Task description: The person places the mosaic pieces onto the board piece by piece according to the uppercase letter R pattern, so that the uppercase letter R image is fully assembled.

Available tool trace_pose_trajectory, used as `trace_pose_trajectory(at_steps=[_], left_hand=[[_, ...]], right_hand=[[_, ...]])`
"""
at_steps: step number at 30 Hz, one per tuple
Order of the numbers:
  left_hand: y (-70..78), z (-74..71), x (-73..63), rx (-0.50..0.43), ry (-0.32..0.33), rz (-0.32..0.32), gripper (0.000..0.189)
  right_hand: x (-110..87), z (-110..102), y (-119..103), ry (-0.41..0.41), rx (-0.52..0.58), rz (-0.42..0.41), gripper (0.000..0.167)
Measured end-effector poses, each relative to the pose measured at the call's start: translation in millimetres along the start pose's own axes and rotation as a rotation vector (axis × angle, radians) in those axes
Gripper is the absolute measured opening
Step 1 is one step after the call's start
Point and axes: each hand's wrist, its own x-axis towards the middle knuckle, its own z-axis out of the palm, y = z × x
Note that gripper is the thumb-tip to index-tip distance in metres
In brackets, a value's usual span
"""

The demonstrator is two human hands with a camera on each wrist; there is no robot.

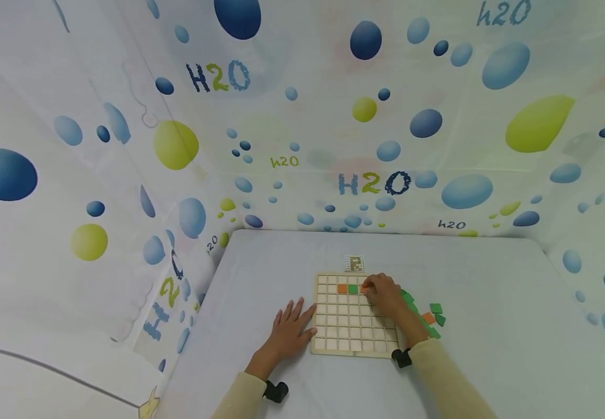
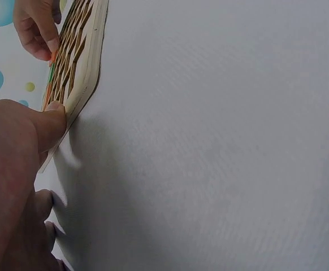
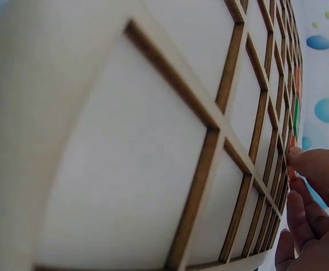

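Note:
A wooden grid board (image 1: pixel 354 343) lies flat on the white-covered table. In its second row from the far edge sit an orange square tile (image 1: pixel 342 288) and, to its right, a green square tile (image 1: pixel 353 289). My right hand (image 1: pixel 386 298) pinches another orange tile (image 3: pixel 292 173) at the cell just right of the green one; the fingers partly cover it. My left hand (image 1: pixel 289 333) rests at the board's left edge with its fingers spread. In the left wrist view, its thumb (image 2: pixel 52 121) touches the board's rim.
Beyond the board's far edge lies a small patterned card (image 1: pixel 354 263). Loose green tiles (image 1: pixel 435 308) and an orange tile (image 1: pixel 428 318) lie right of the board, some partly hidden by the right arm. A printed curtain (image 1: pixel 312 116) hangs behind the table.

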Motion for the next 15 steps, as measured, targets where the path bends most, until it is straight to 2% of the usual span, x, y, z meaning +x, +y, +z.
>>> trace_pose_trajectory(at_steps=[8,11,15], left_hand=[[1.3,-0.5,-0.6,-0.001,0.000,-0.002,0.063],[1.5,-0.4,-0.6,0.000,0.000,0.000,0.063],[1.2,-0.4,-0.4,-0.002,0.004,0.005,0.062]], right_hand=[[-1.7,5.2,1.6,0.032,0.002,-0.038,0.013],[-2.6,5.8,3.7,0.066,0.007,-0.069,0.018],[-4.0,4.7,3.7,0.093,0.012,-0.128,0.016]])
